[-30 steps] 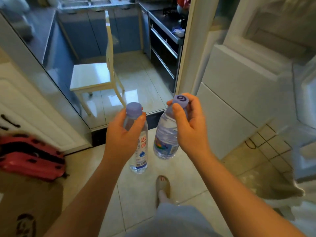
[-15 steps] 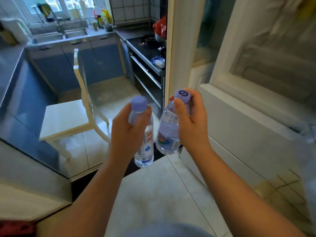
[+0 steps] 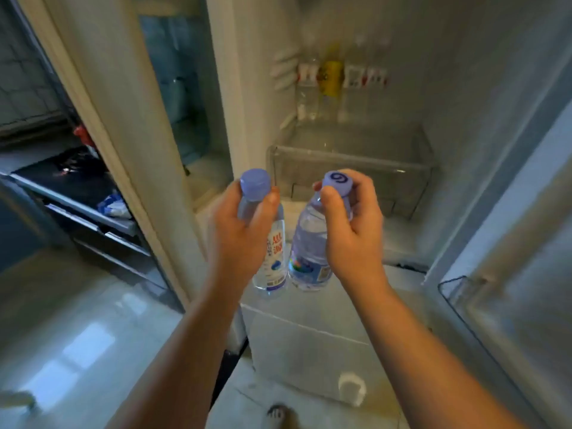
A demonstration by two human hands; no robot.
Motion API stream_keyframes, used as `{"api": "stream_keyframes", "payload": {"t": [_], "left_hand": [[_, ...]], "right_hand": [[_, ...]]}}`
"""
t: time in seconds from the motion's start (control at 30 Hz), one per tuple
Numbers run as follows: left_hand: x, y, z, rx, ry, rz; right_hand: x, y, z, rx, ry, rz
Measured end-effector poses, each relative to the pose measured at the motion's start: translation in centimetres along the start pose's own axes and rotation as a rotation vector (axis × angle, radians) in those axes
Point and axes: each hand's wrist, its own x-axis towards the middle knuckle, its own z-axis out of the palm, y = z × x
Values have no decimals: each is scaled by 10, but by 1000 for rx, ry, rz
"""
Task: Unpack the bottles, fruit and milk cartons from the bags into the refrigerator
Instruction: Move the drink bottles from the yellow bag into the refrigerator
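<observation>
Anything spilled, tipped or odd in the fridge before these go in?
Nothing stands out. The left hand grips a capped clear plastic bottle with red lettering, the right hand a blue-labelled bottle; the bottles on the refrigerator shelf stand upright, though blurred.

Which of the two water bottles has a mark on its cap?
The tilted bottle in the right hand: its purple cap bears a dark swirl. The red-lettered bottle in the left hand has a plain cap.

Blurred row of bottles upright on refrigerator shelf
</observation>
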Motion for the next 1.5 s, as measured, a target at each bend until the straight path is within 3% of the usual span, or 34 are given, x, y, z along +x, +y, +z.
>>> {"api": "stream_keyframes", "payload": {"t": [0.3, 0.53, 1.0, 1.13, 1.23, 1.3, 1.4, 1.5], "left_hand": [[152, -24, 104, -255, -181, 134], [239, -47, 167, -384, -281, 159], [303, -85, 226, -397, -253, 0], [276, -119, 233, -265, -325, -73], [245, -148, 229, 31, -386, -93], [238, -157, 227, 202, -341, -96], [247, -158, 228, 261, -296, -98], [264, -157, 231, 276, -266, -134]], "right_hand": [[144, 32, -8, -100, 282, -197], [236, 63, -20, -165, 388, -250], [317, 134, -42, -327, 252, -17], [303, 158, -50, -343, 160, 38], [286, 176, -59, -388, 128, 95], [278, 196, -68, -462, 84, 161], [282, 218, -82, -684, 68, 295], [297, 229, -90, -675, 106, 343]]}}
